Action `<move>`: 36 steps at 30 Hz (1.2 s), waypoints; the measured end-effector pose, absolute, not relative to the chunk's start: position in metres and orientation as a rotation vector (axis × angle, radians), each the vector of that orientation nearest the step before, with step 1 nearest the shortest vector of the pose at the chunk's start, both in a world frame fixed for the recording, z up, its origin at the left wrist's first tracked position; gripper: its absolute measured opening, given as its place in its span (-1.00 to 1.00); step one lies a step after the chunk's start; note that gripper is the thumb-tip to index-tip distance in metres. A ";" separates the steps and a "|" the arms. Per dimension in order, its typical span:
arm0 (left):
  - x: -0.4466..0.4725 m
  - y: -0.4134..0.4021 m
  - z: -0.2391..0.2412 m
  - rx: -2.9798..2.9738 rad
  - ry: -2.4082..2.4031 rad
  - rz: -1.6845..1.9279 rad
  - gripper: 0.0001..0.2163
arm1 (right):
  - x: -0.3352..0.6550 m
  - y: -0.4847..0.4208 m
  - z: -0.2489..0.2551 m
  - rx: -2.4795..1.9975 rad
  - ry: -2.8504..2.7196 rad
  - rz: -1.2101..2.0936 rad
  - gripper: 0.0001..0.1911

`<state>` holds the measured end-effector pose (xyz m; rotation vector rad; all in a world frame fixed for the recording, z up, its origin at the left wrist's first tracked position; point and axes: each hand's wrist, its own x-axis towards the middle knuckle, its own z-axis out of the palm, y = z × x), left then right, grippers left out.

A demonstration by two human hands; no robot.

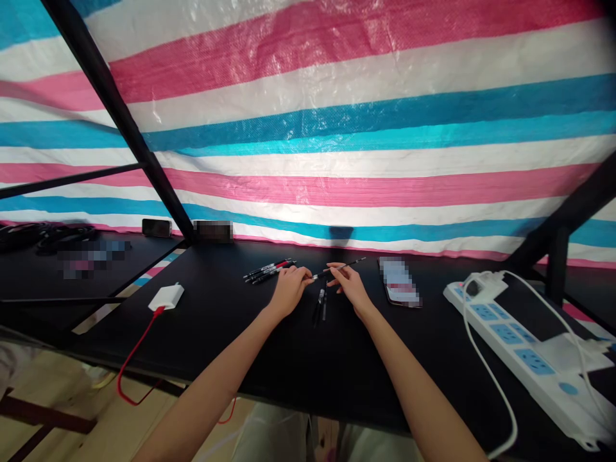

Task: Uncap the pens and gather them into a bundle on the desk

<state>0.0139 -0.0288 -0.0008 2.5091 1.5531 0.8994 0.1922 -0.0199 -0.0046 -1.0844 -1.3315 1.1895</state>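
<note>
Both hands are above the black table, with a slim dark pen [321, 275] held between them. My left hand [290, 287] pinches its left end, where a pale tip shows. My right hand [347, 282] has thumb and fingers closed around the middle, and a thin, refill-like rod [357, 262] sticks out past it, up to the right. Just below the hands lie two more pen parts, a dark barrel with a clear end [318, 308] and a thin piece [325, 307]. Several pens [267, 270] lie in a bunch beyond my left hand.
A phone [399, 282] lies right of my hands. Farther right is a white power strip [510, 340] with plugs and white cables. At left sits a white charger [166, 297] with a red cable [129, 359]. Black frame bars [120, 122] and a striped sheet [337, 173] rise behind the table.
</note>
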 end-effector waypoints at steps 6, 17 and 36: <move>0.010 -0.017 -0.007 2.046 1.408 1.173 -0.85 | 0.192 -0.020 -0.002 -1.047 -1.374 1.181 -0.60; -0.002 -0.006 -0.009 1.803 1.443 1.365 -0.80 | 0.195 -0.031 0.001 -1.330 -2.109 0.786 -0.69; -0.030 -0.014 -0.006 2.534 2.310 0.597 -0.86 | 0.193 -0.038 0.003 -1.331 -2.287 0.611 -0.86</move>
